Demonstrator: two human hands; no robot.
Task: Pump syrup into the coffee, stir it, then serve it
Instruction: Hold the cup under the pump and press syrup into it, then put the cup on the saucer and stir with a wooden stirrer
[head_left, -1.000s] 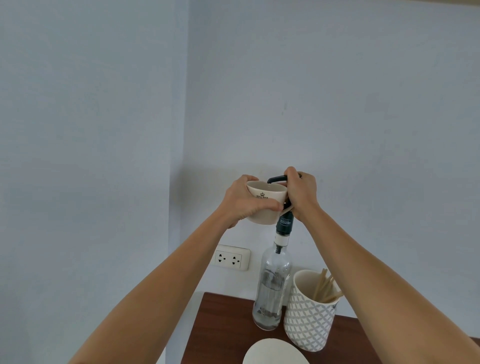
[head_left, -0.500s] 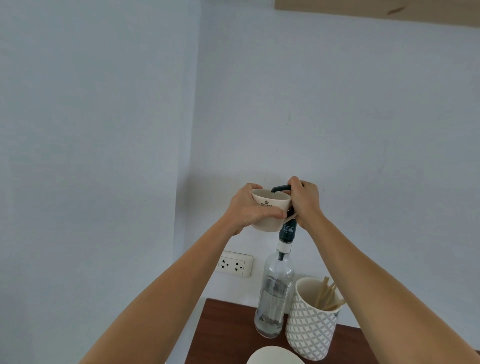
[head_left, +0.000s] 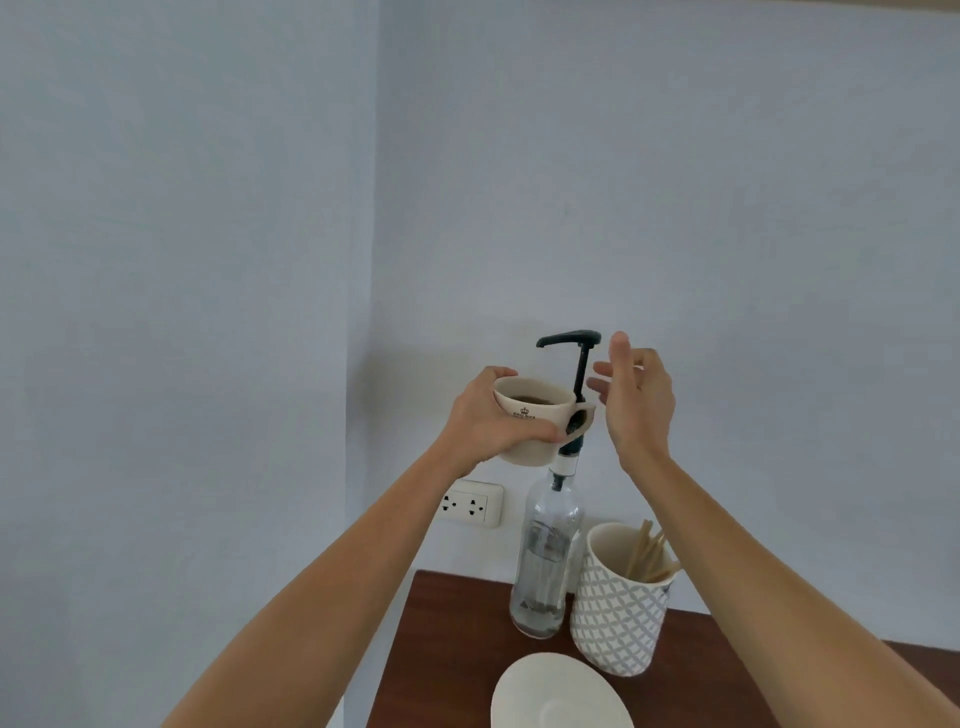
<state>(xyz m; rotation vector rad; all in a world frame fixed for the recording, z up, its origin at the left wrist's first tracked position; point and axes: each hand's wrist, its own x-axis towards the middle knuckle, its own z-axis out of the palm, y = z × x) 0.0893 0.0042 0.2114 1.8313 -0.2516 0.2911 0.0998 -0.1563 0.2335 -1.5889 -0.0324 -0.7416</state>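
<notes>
Your right hand (head_left: 636, 402) has come off the pump (head_left: 571, 340), which has sprung back up to full height; its fingers are now spread and hold nothing. Your left hand (head_left: 493, 418) is wrapped around the cup (head_left: 535, 418), holding it in the air below the spout with dark coffee inside. The cup's handle sits against the pump stem, so pulling away sideways could snag it, tip the bottle (head_left: 545, 561), or slop coffee onto the saucer (head_left: 558, 693).

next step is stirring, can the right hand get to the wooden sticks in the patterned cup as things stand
Probably yes. The right hand is open and empty beside the pump head, and the wooden sticks stand out of the patterned cup below it, nothing between.
</notes>
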